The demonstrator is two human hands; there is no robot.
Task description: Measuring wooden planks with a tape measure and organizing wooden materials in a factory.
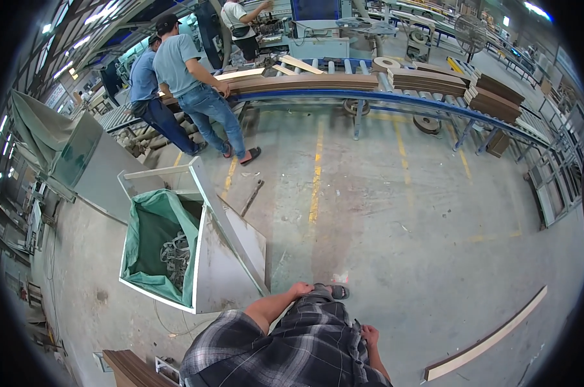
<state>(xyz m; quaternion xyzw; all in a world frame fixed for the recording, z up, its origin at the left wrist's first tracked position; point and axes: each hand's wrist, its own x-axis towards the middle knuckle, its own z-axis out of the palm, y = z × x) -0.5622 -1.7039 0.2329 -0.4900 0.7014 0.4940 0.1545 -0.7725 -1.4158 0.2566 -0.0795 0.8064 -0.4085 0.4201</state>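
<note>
My left hand [300, 290] rests at the grey trousers [318, 295] on my front, its fingers curled in against the cloth. Whether it pinches the fabric or something small is hidden. Close by the open lower edge of my dark plaid shirt [305, 329], my right hand [370, 335] hangs low with its fingers bent inward. What it holds, if anything, cannot be made out. A sandalled foot [339, 292] shows just beyond the trousers. To the left stands a white-panelled bin [224, 271] with a green cloth liner [147, 235] and tangled pale scraps [174, 258] inside.
Ahead runs a blue roller conveyor [408, 103] carrying stacked brown boards [427, 82]. Two people [192, 87] stand at its left end; another person [243, 26] is behind it. A long pale strip [489, 332] lies at right. Brown boards [134, 369] sit at lower left.
</note>
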